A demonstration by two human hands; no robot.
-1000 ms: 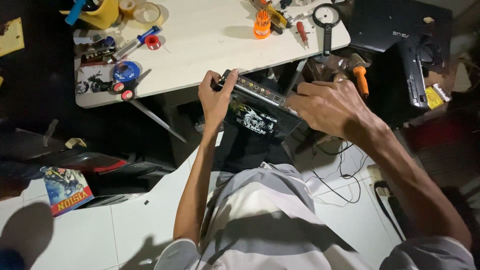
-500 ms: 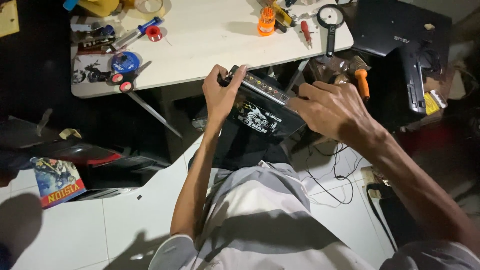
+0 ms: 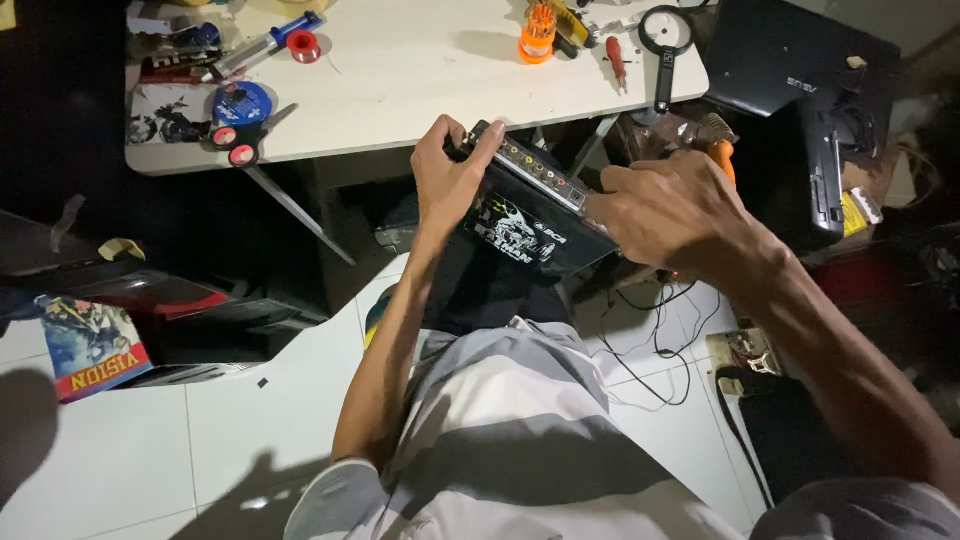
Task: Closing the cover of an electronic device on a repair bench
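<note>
I've lifted the black box (image 3: 530, 215) closer, just below the bench's (image 3: 400, 90) front edge. My left hand (image 3: 450, 180) grips its left end; my right hand (image 3: 670, 210) clamps the right end.

A home electronics repair corner: white table (image 3: 420, 70) strewn with screwdrivers (image 3: 612, 50), magnifying glass (image 3: 665, 30), solder spools (image 3: 243, 102).
</note>
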